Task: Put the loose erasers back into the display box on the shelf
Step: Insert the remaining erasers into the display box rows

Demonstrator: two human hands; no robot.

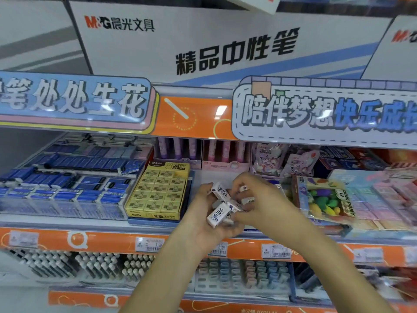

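The cupped left hand (204, 213) holds a loose heap of erasers (222, 205) while the right hand (259, 197) pinches one, so jostling could spill some onto the shelf (158, 225).

stationery shop | shelves w/ price tags (149, 244) | M&G sign (119, 23) | boxed erasers (158, 190)

So the shelf (67, 222) has an orange price strip along its front edge. At 9 o'clock it's rows of blue boxes (67, 184), and right beside them toward the middle is a yellow 2B eraser box (158, 190). Pink tube displays (200, 154) at 12, and a fruit-shaped eraser pack (325, 199) at 3 o'clock.
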